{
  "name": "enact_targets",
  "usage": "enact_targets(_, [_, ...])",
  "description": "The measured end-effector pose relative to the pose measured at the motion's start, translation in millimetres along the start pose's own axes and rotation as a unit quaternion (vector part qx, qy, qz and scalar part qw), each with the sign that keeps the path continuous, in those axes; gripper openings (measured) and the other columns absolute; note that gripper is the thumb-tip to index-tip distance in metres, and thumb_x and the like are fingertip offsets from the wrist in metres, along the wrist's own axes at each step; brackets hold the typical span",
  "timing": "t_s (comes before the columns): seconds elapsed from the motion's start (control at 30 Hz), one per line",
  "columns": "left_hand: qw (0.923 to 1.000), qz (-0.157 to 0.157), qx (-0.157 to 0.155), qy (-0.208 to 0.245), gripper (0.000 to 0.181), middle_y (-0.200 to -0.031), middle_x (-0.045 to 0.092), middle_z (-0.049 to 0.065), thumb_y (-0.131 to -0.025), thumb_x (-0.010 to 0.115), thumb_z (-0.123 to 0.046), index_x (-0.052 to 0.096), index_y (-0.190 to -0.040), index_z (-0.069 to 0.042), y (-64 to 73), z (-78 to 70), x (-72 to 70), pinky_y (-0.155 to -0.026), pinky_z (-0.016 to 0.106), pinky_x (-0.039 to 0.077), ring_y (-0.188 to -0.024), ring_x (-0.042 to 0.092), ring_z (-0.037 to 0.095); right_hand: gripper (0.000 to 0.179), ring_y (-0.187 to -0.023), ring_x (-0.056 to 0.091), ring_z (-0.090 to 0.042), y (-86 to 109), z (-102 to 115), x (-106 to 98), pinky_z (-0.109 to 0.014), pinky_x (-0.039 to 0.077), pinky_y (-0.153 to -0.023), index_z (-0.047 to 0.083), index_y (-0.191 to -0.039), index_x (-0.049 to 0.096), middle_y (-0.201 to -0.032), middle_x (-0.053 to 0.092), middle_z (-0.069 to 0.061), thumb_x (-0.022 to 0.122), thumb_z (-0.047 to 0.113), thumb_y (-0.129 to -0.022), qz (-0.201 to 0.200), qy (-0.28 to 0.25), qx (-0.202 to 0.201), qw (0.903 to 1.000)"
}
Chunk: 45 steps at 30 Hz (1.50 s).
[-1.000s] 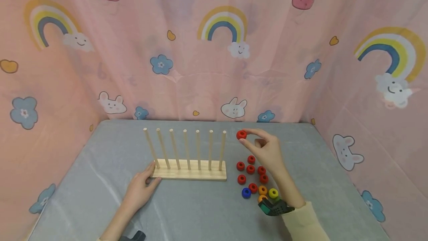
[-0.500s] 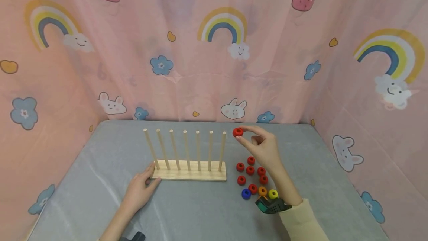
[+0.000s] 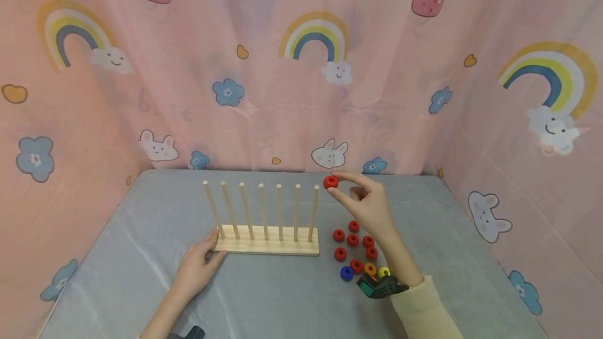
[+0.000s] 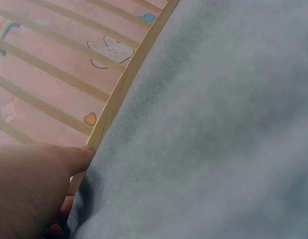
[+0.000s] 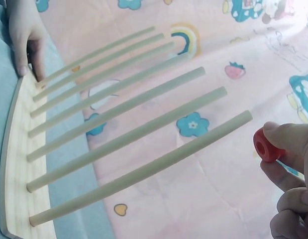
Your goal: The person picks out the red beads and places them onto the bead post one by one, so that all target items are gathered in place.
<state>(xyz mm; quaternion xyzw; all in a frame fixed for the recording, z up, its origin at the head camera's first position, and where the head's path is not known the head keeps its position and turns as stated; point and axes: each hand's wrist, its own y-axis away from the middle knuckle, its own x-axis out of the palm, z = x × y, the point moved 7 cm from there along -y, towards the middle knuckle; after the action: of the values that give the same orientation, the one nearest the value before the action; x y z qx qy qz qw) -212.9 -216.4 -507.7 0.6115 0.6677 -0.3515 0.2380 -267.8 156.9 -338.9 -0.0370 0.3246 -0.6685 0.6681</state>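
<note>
A wooden peg stand (image 3: 267, 247) with a row of upright pegs stands on the table, and no beads are on its pegs. My left hand (image 3: 198, 267) holds the stand's left end, thumb along the front edge of the base; some of its fingers are hidden in the left wrist view. Between thumb and forefinger, my right hand (image 3: 369, 204) pinches a red bead (image 3: 331, 182) beside the top of the rightmost peg (image 3: 314, 213). In the right wrist view the bead (image 5: 265, 146) is apart from that peg's tip, its hole partly turned towards the pegs.
Several red beads (image 3: 353, 240) lie right of the stand, under the right forearm. Close by are a blue bead (image 3: 346, 273), an orange bead (image 3: 370, 269) and a yellow bead (image 3: 383, 272), partly covered by the wrist strap (image 3: 380, 286). A pink curtain (image 3: 282, 119) hangs behind the grey table.
My right hand has moved left and slightly up with the red bead, closer to the rightmost peg's top. The left hand and the stand have stayed in place.
</note>
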Motion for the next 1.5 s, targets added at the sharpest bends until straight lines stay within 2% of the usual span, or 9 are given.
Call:
enact_targets(0.13, [1.0,0.0,0.001,0.002,0.063,-0.154,0.053,0.024,-0.099,0.076,-0.019,0.052,-0.152,0.006,1.3,-0.1,0.0,-0.065,0.03,0.035,-0.073,0.039,0.016,0.031,-0.045,0.025,-0.009,-1.9,5,2,-0.025,0.021,-0.044,0.012,-0.121,0.08,-0.054,0.032,0.0,0.087,0.015,-0.091,0.001,-0.008,-0.009,0.9999])
enact_targets(0.53, [1.0,0.003,-0.002,0.005,0.063,-0.152,0.056,0.025,-0.1,0.076,-0.019,0.051,-0.152,0.006,-0.1,-0.9,-0.3,-0.064,0.03,0.034,-0.071,0.038,0.016,0.032,-0.045,0.026,-0.011,-4.8,12,7,-0.026,0.021,-0.044,0.011,-0.122,0.08,-0.06,0.037,-0.004,0.087,0.013,-0.091,0.005,-0.02,-0.021,0.9996])
enact_targets(0.8, [1.0,0.008,-0.003,0.005,0.064,-0.154,0.053,0.025,-0.1,0.076,-0.02,0.051,-0.153,0.006,-0.1,-1.9,-0.6,-0.064,0.03,0.034,-0.072,0.038,0.016,0.032,-0.044,0.025,-0.012,-3.7,17,11,-0.026,0.022,-0.042,0.012,-0.122,0.08,-0.084,0.059,-0.003,0.085,0.006,-0.09,0.014,-0.041,-0.046,0.998])
enact_targets(1.1, [1.0,0.003,-0.001,0.004,0.064,-0.154,0.054,0.025,-0.1,0.076,-0.02,0.051,-0.152,0.006,0.3,-0.8,-0.1,-0.063,0.029,0.034,-0.071,0.037,0.016,0.031,-0.044,0.027,-0.013,-1.8,15,16,-0.026,0.023,-0.043,0.012,-0.121,0.08,-0.089,0.065,-0.005,0.086,0.009,-0.09,0.02,-0.035,-0.033,0.9986])
enact_targets(1.17, [1.0,0.002,-0.001,0.004,0.064,-0.153,0.054,0.025,-0.099,0.076,-0.02,0.051,-0.152,0.006,0.0,-0.4,0.2,-0.063,0.029,0.034,-0.071,0.038,0.016,0.031,-0.045,0.027,-0.012,-1.4,14,17,-0.026,0.023,-0.043,0.012,-0.121,0.08,-0.095,0.068,-0.007,0.086,0.01,-0.091,0.02,-0.033,-0.03,0.9988])
enact_targets(1.37, [1.0,0.007,-0.005,0.004,0.065,-0.157,0.049,0.024,-0.1,0.075,-0.021,0.05,-0.153,0.005,-1.2,0.0,1.2,-0.064,0.029,0.036,-0.072,0.039,0.016,0.031,-0.044,0.026,-0.011,-0.9,13,19,-0.025,0.023,-0.043,0.011,-0.121,0.08,-0.094,0.067,-0.008,0.086,0.008,-0.09,0.021,-0.039,-0.028,0.9986])
enact_targets(1.5, [0.9999,0.01,-0.007,0.003,0.065,-0.157,0.049,0.024,-0.1,0.075,-0.02,0.049,-0.154,0.006,-1.5,0.6,1.7,-0.065,0.029,0.036,-0.073,0.04,0.016,0.031,-0.044,0.026,-0.011,-1.2,14,21,-0.025,0.023,-0.043,0.012,-0.12,0.08,-0.084,0.061,-0.007,0.086,0.008,-0.09,0.022,-0.041,-0.033,0.9984])
